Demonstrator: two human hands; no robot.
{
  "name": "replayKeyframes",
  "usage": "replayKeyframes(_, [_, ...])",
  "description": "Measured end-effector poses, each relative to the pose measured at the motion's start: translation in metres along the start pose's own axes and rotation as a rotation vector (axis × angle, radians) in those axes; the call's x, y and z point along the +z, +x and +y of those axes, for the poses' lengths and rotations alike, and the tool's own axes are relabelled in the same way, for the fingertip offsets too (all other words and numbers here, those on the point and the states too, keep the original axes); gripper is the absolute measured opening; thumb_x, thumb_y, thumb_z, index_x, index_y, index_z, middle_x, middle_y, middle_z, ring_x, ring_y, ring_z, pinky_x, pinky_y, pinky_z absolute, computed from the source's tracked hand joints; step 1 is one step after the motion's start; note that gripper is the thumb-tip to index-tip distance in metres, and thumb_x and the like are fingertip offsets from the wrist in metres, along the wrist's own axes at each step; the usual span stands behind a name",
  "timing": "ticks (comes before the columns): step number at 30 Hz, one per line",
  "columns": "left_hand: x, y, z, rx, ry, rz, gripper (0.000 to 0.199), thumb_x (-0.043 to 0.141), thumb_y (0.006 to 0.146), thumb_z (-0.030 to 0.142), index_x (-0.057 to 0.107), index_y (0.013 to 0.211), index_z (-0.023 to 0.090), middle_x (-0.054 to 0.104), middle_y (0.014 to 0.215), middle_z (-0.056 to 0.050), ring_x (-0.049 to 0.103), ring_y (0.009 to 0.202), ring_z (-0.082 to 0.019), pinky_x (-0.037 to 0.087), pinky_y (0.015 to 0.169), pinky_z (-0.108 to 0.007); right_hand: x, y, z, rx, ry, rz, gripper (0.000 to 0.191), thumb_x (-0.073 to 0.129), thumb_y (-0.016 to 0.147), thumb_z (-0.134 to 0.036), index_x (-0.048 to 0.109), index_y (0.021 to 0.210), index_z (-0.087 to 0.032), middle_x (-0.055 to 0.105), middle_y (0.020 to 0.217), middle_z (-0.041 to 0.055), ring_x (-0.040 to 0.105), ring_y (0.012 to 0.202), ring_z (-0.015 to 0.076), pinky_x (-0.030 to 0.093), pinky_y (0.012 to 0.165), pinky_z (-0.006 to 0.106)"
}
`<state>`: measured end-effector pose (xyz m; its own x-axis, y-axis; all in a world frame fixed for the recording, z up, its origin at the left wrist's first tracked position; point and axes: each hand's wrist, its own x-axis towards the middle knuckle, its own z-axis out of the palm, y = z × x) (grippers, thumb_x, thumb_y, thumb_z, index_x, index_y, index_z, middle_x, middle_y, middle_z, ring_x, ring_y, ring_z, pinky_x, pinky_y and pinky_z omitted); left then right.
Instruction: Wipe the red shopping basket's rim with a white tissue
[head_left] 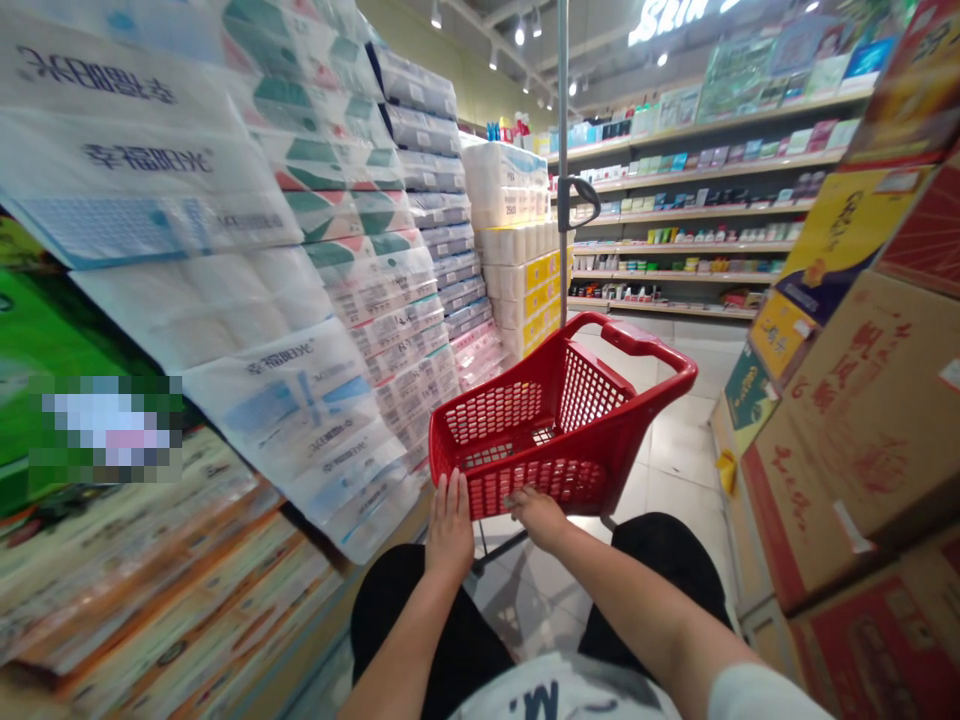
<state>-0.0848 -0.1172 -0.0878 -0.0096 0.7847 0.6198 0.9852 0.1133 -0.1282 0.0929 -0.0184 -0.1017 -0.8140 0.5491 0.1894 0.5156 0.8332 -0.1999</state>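
A red plastic shopping cart (pixel 559 480) with perforated walls stands in the aisle, its red handle at the far right end. Its basket holds nothing that I can see. My left hand (pixel 451 525) lies against the cart's near left corner, fingers stretched upward over the red wall. Against the near side wall rests my right hand (pixel 537 515), its fingers bent toward the perforated plastic, with part of them hidden. Neither hand holds a loose item.
Tall stacks of wrapped tissue packs (pixel 300 400) line the left side. Cardboard boxes (pixel 862 440) are piled on the right. A metal pole (pixel 563 120) with a dark hook rises behind the cart. Shelves of small goods (pixel 675 215) fill the back.
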Motion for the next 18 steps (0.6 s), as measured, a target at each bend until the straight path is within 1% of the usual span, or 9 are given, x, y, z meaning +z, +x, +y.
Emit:
replayKeyframes(1, [0.000, 0.000, 0.000, 0.001, 0.002, -0.001, 0.078, 0.037, 0.084, 0.003, -0.005, 0.148, 0.013, 0.025, 0.153, -0.015, 0.013, 0.144, -0.028, 0.033, 0.111, -0.046, 0.000, -0.001, 0.000, -0.003, 0.001, 0.009, 0.023, 0.047, 0.093, -0.023, 0.068, 0.102, -0.022, 0.061, 0.117, 0.0071, 0.050, 0.108, 0.0219, 0.049, 0.082, 0.031])
replayKeyframes(4, [0.000, -0.001, 0.000, 0.001, 0.008, -0.004, 0.076, 0.036, 0.085, 0.003, -0.005, 0.148, 0.013, 0.027, 0.153, -0.015, 0.013, 0.143, -0.028, 0.034, 0.111, -0.046, 0.000, -0.003, 0.003, -0.037, 0.000, 0.093, 0.027, 0.042, 0.096, -0.024, 0.066, 0.109, -0.022, 0.060, 0.119, 0.0066, 0.049, 0.109, 0.0208, 0.046, 0.088, 0.032])
replayKeyframes(5, [0.001, -0.001, 0.000, -0.001, 0.007, -0.005, 0.076, 0.036, 0.085, 0.003, -0.006, 0.148, 0.013, 0.027, 0.153, -0.015, 0.013, 0.143, -0.029, 0.034, 0.111, -0.046, 0.001, -0.004, 0.004, -0.025, -0.003, 0.089, 0.027, 0.042, 0.096, -0.024, 0.066, 0.109, -0.022, 0.060, 0.119, 0.0065, 0.049, 0.109, 0.0207, 0.046, 0.088, 0.032])
replayKeyframes(8, [0.001, -0.001, 0.001, -0.008, 0.000, -0.007, 0.076, 0.035, 0.085, 0.003, -0.006, 0.148, 0.012, 0.028, 0.152, -0.015, 0.012, 0.144, -0.029, 0.033, 0.111, -0.046, -0.001, -0.008, 0.007, 0.030, -0.006, 0.024, 0.027, 0.043, 0.095, -0.024, 0.067, 0.107, -0.025, 0.060, 0.120, 0.0057, 0.050, 0.109, 0.0210, 0.047, 0.086, 0.032])
replayKeyframes(12, [0.002, 0.000, 0.001, -0.010, -0.012, -0.006, 0.076, 0.034, 0.085, 0.002, -0.006, 0.148, 0.014, 0.028, 0.152, -0.015, 0.012, 0.143, -0.028, 0.034, 0.111, -0.047, -0.006, -0.014, 0.010, 0.015, 0.007, 0.049, 0.029, 0.041, 0.096, -0.025, 0.064, 0.113, -0.025, 0.057, 0.126, 0.0056, 0.047, 0.114, 0.0214, 0.047, 0.088, 0.033])
replayKeyframes(15, [0.001, 0.001, 0.002, -0.012, -0.010, 0.004, 0.076, 0.034, 0.085, 0.002, -0.006, 0.148, 0.013, 0.029, 0.152, -0.016, 0.013, 0.143, -0.029, 0.034, 0.110, -0.047, -0.007, -0.016, 0.011, 0.058, 0.010, 0.007, 0.028, 0.042, 0.094, -0.022, 0.066, 0.110, -0.025, 0.057, 0.125, 0.0053, 0.047, 0.114, 0.0221, 0.048, 0.084, 0.032])
replayKeyframes(18, [0.001, 0.001, 0.002, -0.010, 0.000, 0.007, 0.076, 0.035, 0.085, 0.003, -0.005, 0.148, 0.012, 0.029, 0.151, -0.016, 0.013, 0.143, -0.029, 0.034, 0.111, -0.047, -0.005, -0.016, 0.011, 0.049, 0.014, 0.046, 0.029, 0.041, 0.095, -0.023, 0.064, 0.114, -0.025, 0.057, 0.126, 0.0054, 0.047, 0.114, 0.0216, 0.046, 0.087, 0.033])
